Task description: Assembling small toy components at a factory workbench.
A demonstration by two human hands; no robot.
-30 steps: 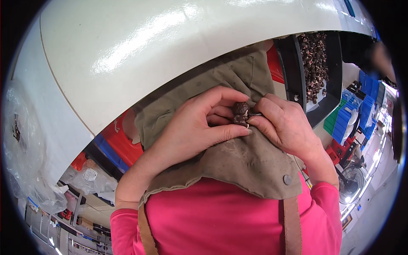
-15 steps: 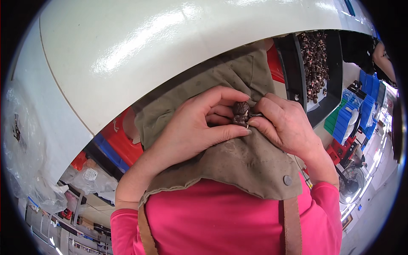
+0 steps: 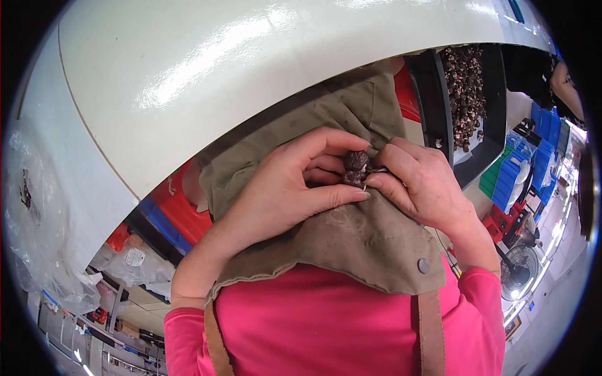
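A small dark-brown figurine (image 3: 355,168), with a rounded head of textured hair and a smaller body, is held upright above my lap. My left hand (image 3: 295,172) grips it between the forefinger at its head and the thumb at its base. At the figurine's right side, my right hand (image 3: 417,178) pinches with thumb and bent forefinger. A thin dark piece shows between those fingertips and the figurine; whether it is a tool or a part of the figurine I cannot tell. Beneath both hands lies an olive apron (image 3: 357,235).
A glossy white table (image 3: 207,75) curves across the front. To the right, a black tray (image 3: 495,116) holds many small dark-brown and pink pieces (image 3: 464,91). Blue bins (image 3: 511,182) and a fan (image 3: 520,269) stand farther right. Clear plastic bags (image 3: 44,232) lie at the left.
The figurine has turned very slightly within my fingers. Both hands keep nearly the same place and grip.
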